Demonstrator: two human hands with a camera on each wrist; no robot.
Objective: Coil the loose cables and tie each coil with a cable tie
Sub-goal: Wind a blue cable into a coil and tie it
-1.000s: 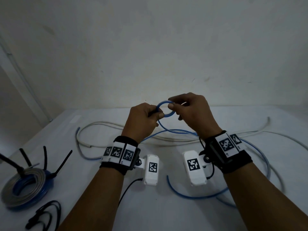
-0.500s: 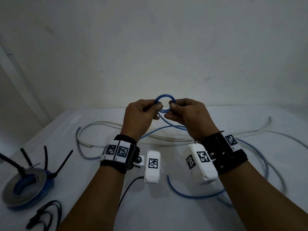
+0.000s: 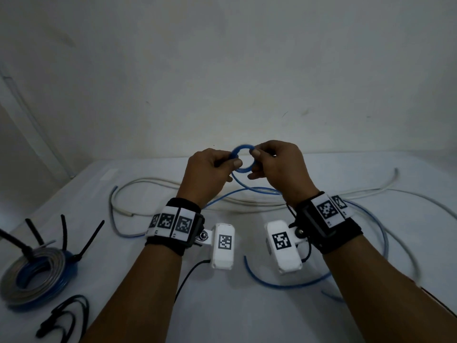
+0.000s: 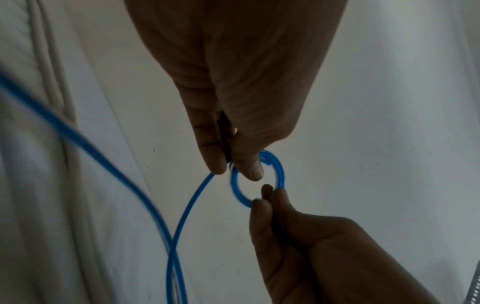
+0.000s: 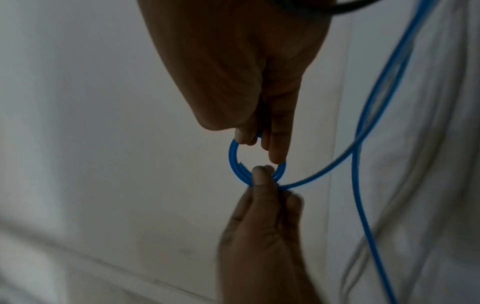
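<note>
1. My left hand [image 3: 209, 169] pinches the small blue coil [image 3: 243, 159] on its left side, thumb against fingers [image 4: 213, 152].
2. My right hand [image 3: 277, 167] pinches the coil's opposite side.
3. I hold the coil above the worktop [image 3: 247, 313]; the rest of the blue cable [image 3: 284, 284] trails down across it.
4. A tied coil [image 3: 34, 276] lies far left.
</note>
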